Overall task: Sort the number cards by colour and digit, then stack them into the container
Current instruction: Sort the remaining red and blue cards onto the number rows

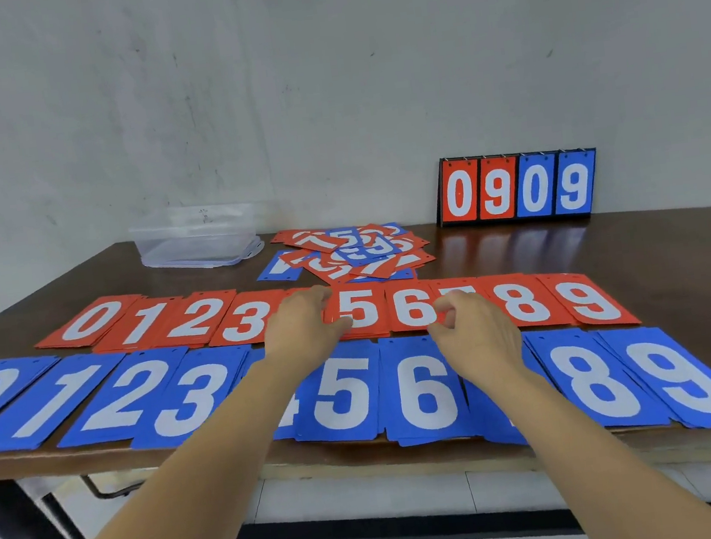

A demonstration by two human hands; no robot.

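Red cards (361,309) (glossy), L hand (302,325), R hand (476,335) gripping

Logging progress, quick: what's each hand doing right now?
Left hand: touching red 5 pile, grip cannot be told.
Right hand: pinching red 6 card edge.

Brown table (655,241): red row (194,318), blue row (346,393), mixed card pile (355,249), container (195,239), scoreboard (516,187).

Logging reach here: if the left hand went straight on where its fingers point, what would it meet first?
Probably the unsorted heap of red and blue cards beyond the red row: the left hand points away and slightly right, toward it. Depth is uncertain.
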